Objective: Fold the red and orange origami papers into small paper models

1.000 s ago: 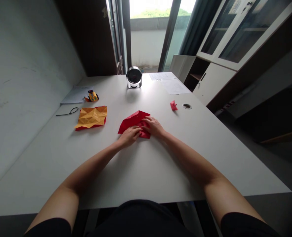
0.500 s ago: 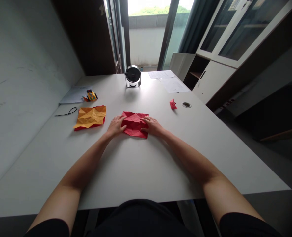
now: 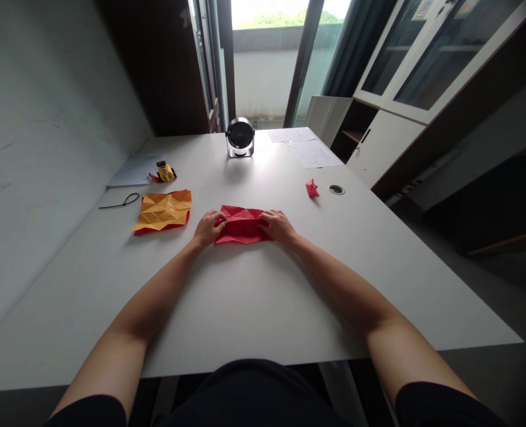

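Observation:
A creased sheet of red origami paper [image 3: 244, 230] lies before me on the white table, a ridge raised across its middle. My left hand [image 3: 209, 228] pinches the ridge at the paper's left edge between thumb and fingers. At the opposite edge, my right hand [image 3: 278, 226] grips the same ridge, its fingertips partly behind the paper. To the left rest creased yellow paper [image 3: 165, 210] and, showing beneath it, red paper [image 3: 187, 220]. A small folded red paper piece [image 3: 312, 188] stands to the right of my right hand.
A round black device on a metal stand [image 3: 240, 136] stands at the far side. A yellow toy-like object [image 3: 165, 172] and a black cable tie [image 3: 120, 203] lie at left. White papers [image 3: 315, 153] are at the back right, beyond a round table hole [image 3: 336, 190].
Both hands have closed from lying on the paper's sides to pinching it. The red sheet's middle has risen into a ridge, and the sheet looks shorter front to back.

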The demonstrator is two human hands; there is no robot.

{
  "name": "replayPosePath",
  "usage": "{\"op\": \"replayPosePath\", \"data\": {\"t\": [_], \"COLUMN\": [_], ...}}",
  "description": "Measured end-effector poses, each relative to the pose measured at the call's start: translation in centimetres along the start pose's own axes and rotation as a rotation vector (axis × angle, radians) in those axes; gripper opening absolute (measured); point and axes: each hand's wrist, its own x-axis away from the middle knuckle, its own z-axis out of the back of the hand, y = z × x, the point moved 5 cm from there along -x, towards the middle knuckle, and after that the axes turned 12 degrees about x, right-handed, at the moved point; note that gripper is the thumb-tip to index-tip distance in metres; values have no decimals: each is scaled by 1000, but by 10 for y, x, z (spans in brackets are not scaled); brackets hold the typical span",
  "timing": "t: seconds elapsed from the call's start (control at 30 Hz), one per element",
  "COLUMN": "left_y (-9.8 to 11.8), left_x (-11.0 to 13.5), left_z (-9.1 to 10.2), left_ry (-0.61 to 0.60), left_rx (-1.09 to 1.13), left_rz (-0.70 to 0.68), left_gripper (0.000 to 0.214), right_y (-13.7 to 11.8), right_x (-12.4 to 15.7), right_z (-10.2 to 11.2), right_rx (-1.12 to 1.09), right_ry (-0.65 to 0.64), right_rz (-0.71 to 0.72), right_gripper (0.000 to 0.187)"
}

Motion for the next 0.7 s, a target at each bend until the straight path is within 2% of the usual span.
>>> {"op": "replayPosePath", "data": {"t": [0.13, 0.3, 0.53, 0.7], "left_y": [4, -1, -3, -3], "left_x": [1, 2, 3, 5], "left_z": [0, 1, 4, 5], "left_ry": [7, 41, 162, 186], "left_rx": [59, 181, 522, 509], "left_rz": [-2, 46, 149, 197], "left_gripper": [31, 21, 28, 32], "right_y": [0, -2, -2, 0], "right_x": [-1, 0, 2, 2], "right_z": [4, 12, 19, 18], "right_rx": [-25, -182, -398, -469], "right_ry": [66, 149, 146, 134], "right_rz": [-13, -68, -231, -314], "right_gripper": [13, 14, 21, 28]}}
